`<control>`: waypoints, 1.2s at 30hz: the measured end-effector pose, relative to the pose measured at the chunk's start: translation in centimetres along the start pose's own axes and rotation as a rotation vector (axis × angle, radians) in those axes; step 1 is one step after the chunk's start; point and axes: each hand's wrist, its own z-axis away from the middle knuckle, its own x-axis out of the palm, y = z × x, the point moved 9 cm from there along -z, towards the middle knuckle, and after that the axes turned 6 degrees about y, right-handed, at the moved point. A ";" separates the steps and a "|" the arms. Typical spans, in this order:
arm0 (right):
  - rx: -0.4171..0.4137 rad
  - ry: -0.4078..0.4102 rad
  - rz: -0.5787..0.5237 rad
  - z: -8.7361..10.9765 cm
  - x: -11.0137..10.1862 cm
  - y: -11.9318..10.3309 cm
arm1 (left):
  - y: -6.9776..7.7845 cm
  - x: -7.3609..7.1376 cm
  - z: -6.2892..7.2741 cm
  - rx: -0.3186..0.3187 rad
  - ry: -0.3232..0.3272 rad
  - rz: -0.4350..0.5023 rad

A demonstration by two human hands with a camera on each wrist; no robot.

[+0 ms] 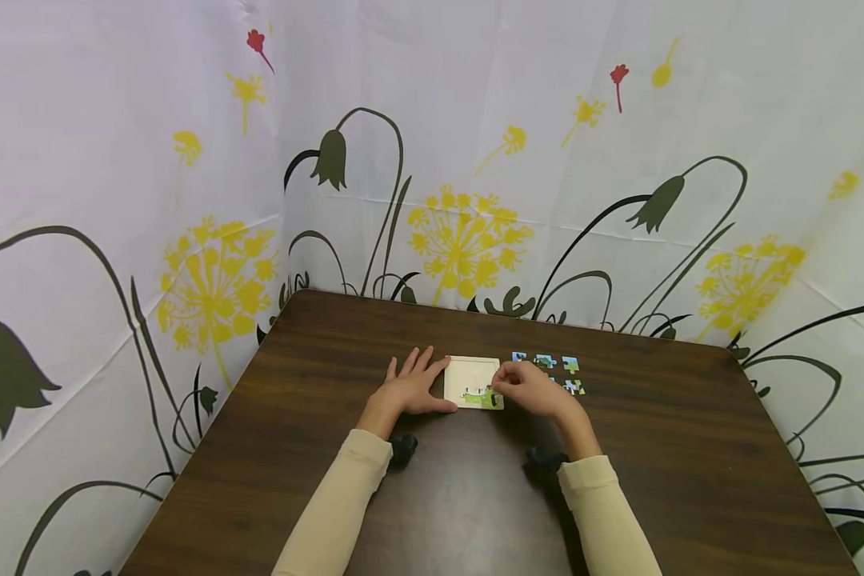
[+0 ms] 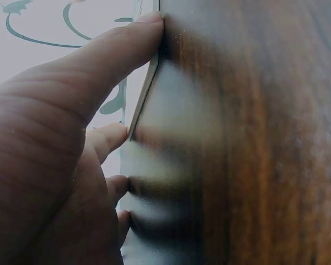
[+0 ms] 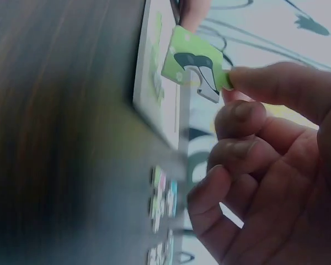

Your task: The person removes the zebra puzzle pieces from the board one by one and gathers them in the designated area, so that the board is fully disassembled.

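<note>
A square cream puzzle tray [image 1: 470,371] lies flat on the table, with green picture pieces [image 1: 475,398] along its near side. My left hand [image 1: 408,392] rests at the tray's left edge with fingers spread; thumb and index fingertips touch its two left corners. In the left wrist view the thumb [image 2: 121,44] presses on the tray's rim. My right hand [image 1: 536,390] is over the tray's right side. Between its thumb and index finger it pinches a green puzzle piece [image 3: 179,47] with a black-and-white shape, tilted above the tray in the right wrist view.
Several loose puzzle pieces [image 1: 546,362] lie in rows right of the tray, partly hidden behind my right hand. The dark wooden table [image 1: 662,448] meets a white flowered curtain [image 1: 432,104] at its far and side edges.
</note>
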 end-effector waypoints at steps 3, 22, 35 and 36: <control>0.016 -0.010 0.019 0.6 -0.6 0.9 | -0.1 0.0 -0.1 0.006 -0.004 -0.001; 0.160 -0.057 0.146 3.6 -2.6 3.8 | -0.5 0.6 0.1 0.000 -0.020 0.007; 0.244 -0.078 0.317 3.3 -1.4 3.5 | -0.2 0.0 -0.4 -0.002 -0.021 0.008; 0.242 -0.073 0.320 3.3 -1.5 3.5 | -0.1 0.0 -0.4 -0.001 -0.023 0.005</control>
